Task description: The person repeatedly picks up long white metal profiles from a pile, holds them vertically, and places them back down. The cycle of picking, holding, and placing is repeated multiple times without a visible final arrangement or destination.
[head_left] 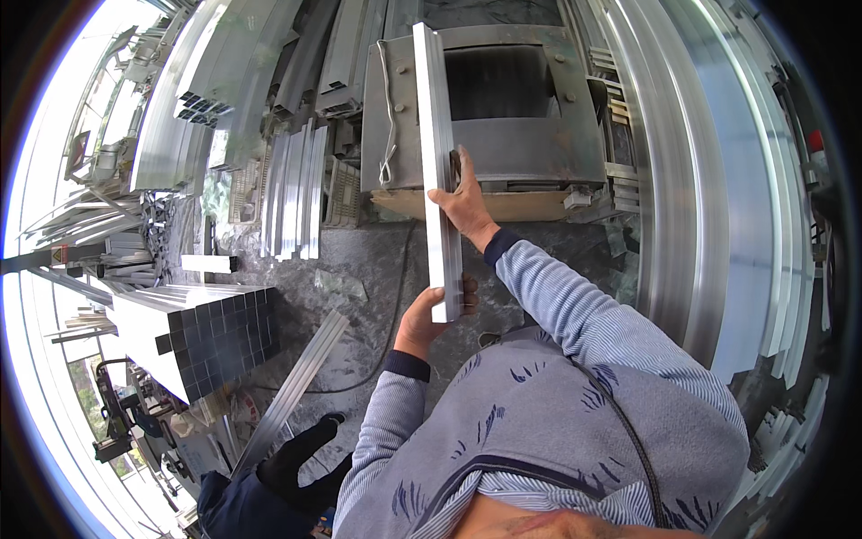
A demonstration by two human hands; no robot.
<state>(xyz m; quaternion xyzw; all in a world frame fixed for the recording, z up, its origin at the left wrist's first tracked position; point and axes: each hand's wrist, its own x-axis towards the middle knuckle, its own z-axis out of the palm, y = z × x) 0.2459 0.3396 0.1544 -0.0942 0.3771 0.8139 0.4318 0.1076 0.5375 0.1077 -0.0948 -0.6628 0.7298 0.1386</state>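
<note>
I see the left hand [429, 316] clasped around the near end of a long aluminium profile [438, 162]. The right hand [462, 199] grips its middle. The far end lies over a grey metal machine [503, 117], possibly touching it.

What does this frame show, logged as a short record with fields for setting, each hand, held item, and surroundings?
Setting: metal workshop, stone-patterned floor
Held item: long aluminium profile, lying lengthwise over a grey machine
Left hand: grips the profile's near end
Right hand: holds the profile partway up, at the machine's front edge
Left of hands: stack of square tubes, loose profile on floor
Right: bundle of long profiles
Lower left: another person's dark glove
</note>
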